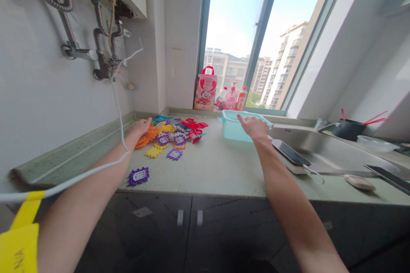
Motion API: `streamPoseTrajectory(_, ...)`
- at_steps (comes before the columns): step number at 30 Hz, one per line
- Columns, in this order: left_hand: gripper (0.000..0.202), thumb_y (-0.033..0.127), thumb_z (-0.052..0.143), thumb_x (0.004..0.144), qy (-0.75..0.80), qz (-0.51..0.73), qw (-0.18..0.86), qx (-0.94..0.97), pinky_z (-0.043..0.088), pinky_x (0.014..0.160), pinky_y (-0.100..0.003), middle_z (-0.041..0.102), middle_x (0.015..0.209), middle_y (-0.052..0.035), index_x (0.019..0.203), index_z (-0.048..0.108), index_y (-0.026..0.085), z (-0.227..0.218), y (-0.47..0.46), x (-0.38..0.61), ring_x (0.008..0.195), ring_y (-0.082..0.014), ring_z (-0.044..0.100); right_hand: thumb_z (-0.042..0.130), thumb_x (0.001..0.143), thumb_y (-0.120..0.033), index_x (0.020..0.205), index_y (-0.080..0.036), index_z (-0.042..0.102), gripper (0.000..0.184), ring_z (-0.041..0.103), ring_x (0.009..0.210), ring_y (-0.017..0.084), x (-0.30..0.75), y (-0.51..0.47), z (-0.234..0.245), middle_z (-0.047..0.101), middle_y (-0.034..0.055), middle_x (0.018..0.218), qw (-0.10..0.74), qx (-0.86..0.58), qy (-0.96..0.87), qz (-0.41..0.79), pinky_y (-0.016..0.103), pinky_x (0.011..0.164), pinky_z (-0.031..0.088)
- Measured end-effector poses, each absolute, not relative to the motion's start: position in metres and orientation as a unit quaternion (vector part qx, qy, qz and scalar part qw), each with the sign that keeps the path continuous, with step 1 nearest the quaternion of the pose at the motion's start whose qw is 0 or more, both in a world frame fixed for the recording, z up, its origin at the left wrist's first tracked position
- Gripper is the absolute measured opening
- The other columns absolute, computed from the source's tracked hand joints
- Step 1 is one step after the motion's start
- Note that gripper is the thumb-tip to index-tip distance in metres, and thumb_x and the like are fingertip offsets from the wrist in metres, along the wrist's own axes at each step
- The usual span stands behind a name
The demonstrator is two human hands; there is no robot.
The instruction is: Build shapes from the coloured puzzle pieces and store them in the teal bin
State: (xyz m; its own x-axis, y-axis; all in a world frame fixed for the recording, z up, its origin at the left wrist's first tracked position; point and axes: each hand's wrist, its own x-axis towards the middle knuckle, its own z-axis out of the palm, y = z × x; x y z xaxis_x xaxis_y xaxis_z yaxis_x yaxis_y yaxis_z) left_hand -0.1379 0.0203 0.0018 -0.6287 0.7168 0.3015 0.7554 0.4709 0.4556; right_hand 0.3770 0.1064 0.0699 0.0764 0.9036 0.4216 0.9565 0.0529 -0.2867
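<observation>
My left hand [142, 127] rests at the left side of a heap of interlocking plastic building pieces, against the orange ones [147, 137]. Its fingers are mostly hidden, so I cannot tell whether they hold a piece. The heap also has red pieces [194, 124], yellow pieces [154, 150], teal pieces [162, 118] and purple pieces with white window grids [174, 154]. One purple window piece [139, 176] lies apart, near the counter's front edge. My right hand [254, 127] is closed over the near right rim of a light blue plastic bin [235, 130].
A white cable [120, 111] hangs across my left forearm. Right of the bin are a phone [291, 152], a steel sink [320, 149] and a soap-like bar [359, 182]. A red-handled bag [205, 89] and several bottles [231, 98] line the windowsill. Water-heater pipes [99, 17] are at upper left.
</observation>
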Motion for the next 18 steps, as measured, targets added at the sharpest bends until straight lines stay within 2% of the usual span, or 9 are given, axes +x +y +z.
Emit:
streamPoseTrajectory(3,0.073,0.068,0.032,0.101,-0.867,-0.274,0.021,-0.415,0.055,0.099,-0.054,0.074,0.133,-0.0215,0.13,0.078,0.018,0.0,0.023,-0.14,0.125,-0.0454,0.067,0.045,0.098,-0.077,0.123,-0.024,0.082,0.069,0.07,0.117,0.041,0.38,0.107,0.073,0.076,0.0202,0.122,0.246,-0.692,-0.676,-0.059,0.053,0.097,0.051)
streamPoseTrajectory(7,0.073,0.068,0.032,0.102,-0.871,-0.273,0.016,-0.407,0.055,0.1,-0.053,0.072,0.135,-0.0213,0.131,0.077,0.018,-0.002,0.026,-0.143,0.126,-0.0444,0.067,0.049,0.098,-0.071,0.123,-0.023,0.082,0.064,0.07,0.116,0.041,0.386,0.107,0.072,0.076,0.0207,0.12,0.247,-0.699,-0.668,-0.068,0.052,0.097,0.052)
streamPoseTrajectory(11,0.075,0.066,0.028,0.103,-0.87,-0.278,0.013,-0.407,0.054,0.103,-0.052,0.071,0.138,-0.0209,0.133,0.075,0.017,-0.003,0.027,-0.146,0.128,-0.0431,0.066,0.057,0.097,-0.054,0.14,-0.021,0.072,0.056,0.07,0.114,0.04,0.385,0.1,0.075,0.068,0.021,0.134,0.315,-0.674,-0.66,-0.106,0.05,0.096,0.053)
streamPoseTrajectory(15,0.078,0.065,0.022,0.104,-0.87,-0.283,0.008,-0.405,0.051,0.108,-0.05,0.068,0.142,-0.0213,0.137,0.072,0.015,-0.004,0.029,-0.149,0.133,-0.0416,0.063,0.051,0.101,-0.04,0.151,-0.023,0.061,0.053,0.07,0.111,0.035,0.359,0.084,0.076,0.061,0.0164,0.143,0.416,-0.559,-0.7,-0.155,0.044,0.092,0.054)
streamPoseTrajectory(18,0.08,0.065,0.018,0.105,-0.868,-0.288,0.007,-0.404,0.05,0.109,-0.048,0.069,0.141,-0.022,0.136,0.072,0.014,-0.003,0.029,-0.148,0.134,-0.0399,0.063,0.048,0.105,-0.039,0.152,-0.028,0.058,0.049,0.07,0.106,0.028,0.317,0.058,0.062,0.057,0.0111,0.151,0.438,-0.413,-0.79,-0.115,0.039,0.087,0.057)
